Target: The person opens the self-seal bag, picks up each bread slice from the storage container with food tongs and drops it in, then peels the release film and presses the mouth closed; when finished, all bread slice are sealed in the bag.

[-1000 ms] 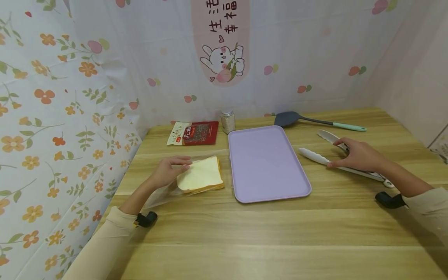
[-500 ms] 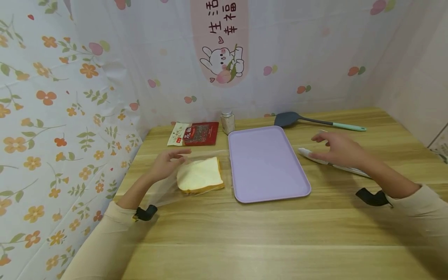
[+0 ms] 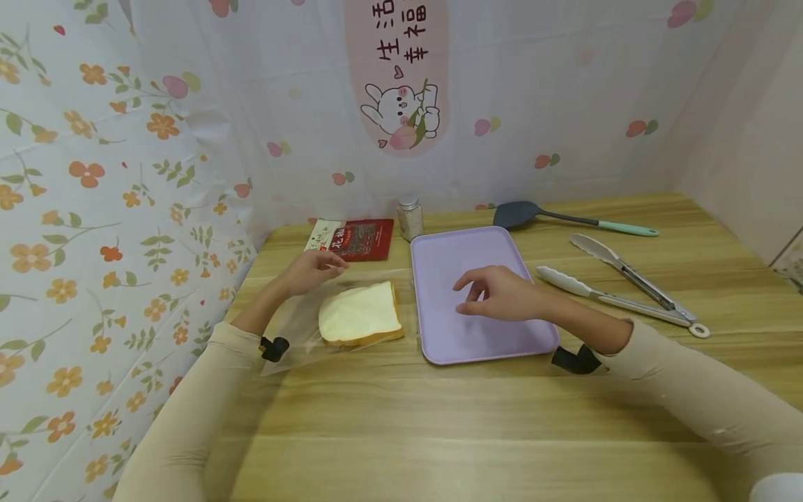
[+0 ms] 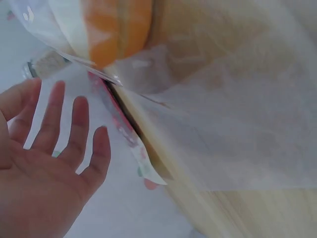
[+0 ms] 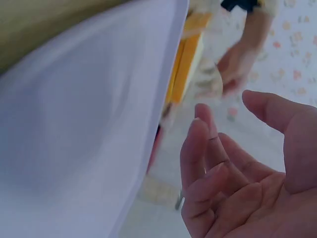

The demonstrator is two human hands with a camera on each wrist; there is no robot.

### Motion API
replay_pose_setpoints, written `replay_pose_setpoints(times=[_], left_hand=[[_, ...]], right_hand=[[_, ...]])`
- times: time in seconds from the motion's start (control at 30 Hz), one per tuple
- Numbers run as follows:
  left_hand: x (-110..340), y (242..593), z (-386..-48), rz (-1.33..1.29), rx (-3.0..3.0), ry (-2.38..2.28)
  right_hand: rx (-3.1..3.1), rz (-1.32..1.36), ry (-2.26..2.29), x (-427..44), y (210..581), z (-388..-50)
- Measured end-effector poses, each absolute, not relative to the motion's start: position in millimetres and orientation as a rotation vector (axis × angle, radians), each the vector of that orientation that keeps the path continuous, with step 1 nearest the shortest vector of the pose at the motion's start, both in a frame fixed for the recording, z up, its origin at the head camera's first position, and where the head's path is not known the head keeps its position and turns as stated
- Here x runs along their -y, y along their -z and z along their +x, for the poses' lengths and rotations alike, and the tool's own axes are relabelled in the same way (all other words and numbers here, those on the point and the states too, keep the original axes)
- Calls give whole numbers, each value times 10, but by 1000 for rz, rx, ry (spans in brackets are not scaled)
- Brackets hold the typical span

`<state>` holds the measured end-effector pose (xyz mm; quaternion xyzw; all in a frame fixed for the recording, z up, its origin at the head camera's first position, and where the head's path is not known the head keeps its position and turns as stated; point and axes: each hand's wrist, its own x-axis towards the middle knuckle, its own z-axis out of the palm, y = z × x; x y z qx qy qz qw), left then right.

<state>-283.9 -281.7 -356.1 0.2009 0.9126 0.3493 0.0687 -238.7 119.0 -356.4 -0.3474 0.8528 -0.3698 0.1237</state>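
Sliced bread [image 3: 359, 315] lies in a clear plastic bag [image 3: 295, 348] left of the lilac tray [image 3: 452, 244]. Above the bag's far left part hovers my left hand [image 3: 307, 272], its fingers loosely bent and holding nothing; the left wrist view shows the palm [image 4: 44, 183] with fingers spread. My right hand [image 3: 505, 294] is over the tray, fingers and thumb relaxed and apart, with nothing between them. Metal tongs [image 3: 633, 279] with white tips lie spread on the table to the right of the tray, away from both hands.
A red spice packet [image 3: 366, 239] lies at the back left beside a small glass jar [image 3: 410, 219]. At the back right rests a dark spatula [image 3: 517, 214] with a green handle. Patterned cloth [image 3: 301, 90] hangs behind and along the left side.
My right hand has let go of the tongs and moved left over the tray. My left hand has come off the bread bag and shifted slightly away from me.
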Motion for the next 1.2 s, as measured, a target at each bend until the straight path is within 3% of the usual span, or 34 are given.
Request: replay_pose_setpoints(times=[0.47, 1.2], left_hand=[[2871, 3630, -3044, 464, -2473, -939], [2948, 3713, -3091, 443, -2483, -885]], right_hand=[[-2106, -840, 1124, -416, 3754, -2106], [-2093, -722, 1363, -221, 3920, -1984]])
